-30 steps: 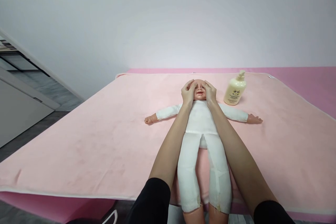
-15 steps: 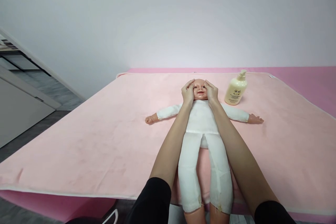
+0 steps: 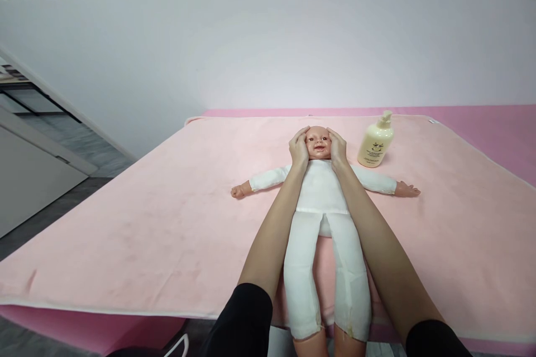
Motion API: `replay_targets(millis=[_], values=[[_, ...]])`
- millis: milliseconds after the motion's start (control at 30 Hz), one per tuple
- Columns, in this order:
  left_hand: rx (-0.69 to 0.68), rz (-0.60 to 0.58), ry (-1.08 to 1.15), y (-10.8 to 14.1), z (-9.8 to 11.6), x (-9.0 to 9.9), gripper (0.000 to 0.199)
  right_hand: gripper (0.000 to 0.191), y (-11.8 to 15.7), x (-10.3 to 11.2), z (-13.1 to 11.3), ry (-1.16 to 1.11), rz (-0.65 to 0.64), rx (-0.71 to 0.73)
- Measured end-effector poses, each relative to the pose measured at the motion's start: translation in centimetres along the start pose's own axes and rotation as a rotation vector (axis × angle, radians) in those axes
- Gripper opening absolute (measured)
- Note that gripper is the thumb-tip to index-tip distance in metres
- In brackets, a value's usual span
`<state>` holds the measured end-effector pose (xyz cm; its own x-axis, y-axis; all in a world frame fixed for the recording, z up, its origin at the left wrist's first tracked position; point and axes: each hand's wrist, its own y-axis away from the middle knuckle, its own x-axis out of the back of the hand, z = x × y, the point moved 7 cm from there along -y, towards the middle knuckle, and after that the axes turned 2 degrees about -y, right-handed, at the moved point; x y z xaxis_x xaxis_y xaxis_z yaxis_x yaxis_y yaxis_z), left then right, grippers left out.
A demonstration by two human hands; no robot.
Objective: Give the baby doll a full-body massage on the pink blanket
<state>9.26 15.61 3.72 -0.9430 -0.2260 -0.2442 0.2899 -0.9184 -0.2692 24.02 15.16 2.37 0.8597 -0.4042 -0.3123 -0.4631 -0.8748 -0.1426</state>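
A baby doll [image 3: 321, 187] with a white cloth body lies on its back, arms spread and legs toward me. My left hand [image 3: 298, 146] cups one side of the doll's head [image 3: 319, 144], fingers curved up along the temple. On the opposite side, my right hand [image 3: 337, 146] is pressed to the head the same way. Between them the doll's face shows; the undersides of my palms and the back of the head are hidden. A pale yellow pump bottle [image 3: 376, 142] stands upright to the right of the head, apart from my right hand.
A pink towel [image 3: 146, 223] lies under the doll, over a pink padded surface [image 3: 494, 134]. Behind it rises a white partition wall [image 3: 268, 44]. The doll's lower legs reach past the towel's near edge. Grey floor [image 3: 98, 145] shows at the left.
My fingers have slid slightly outward from the doll's brow toward its temples, so more of the face shows. The doll and bottle stay in place.
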Motion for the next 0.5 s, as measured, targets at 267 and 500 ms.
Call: replay_targets(millis=[267, 500], values=[[-0.03, -0.022, -0.042, 0.7, 0.93, -0.02, 0.025, 0.045, 0.37, -0.04, -0.01, 0.116, -0.05, -0.033], [-0.036, -0.021, -0.01, 0.36, 0.54, -0.15, 0.02, 0.039, 0.24, -0.15, -0.15, 0.028, -0.042, -0.047]])
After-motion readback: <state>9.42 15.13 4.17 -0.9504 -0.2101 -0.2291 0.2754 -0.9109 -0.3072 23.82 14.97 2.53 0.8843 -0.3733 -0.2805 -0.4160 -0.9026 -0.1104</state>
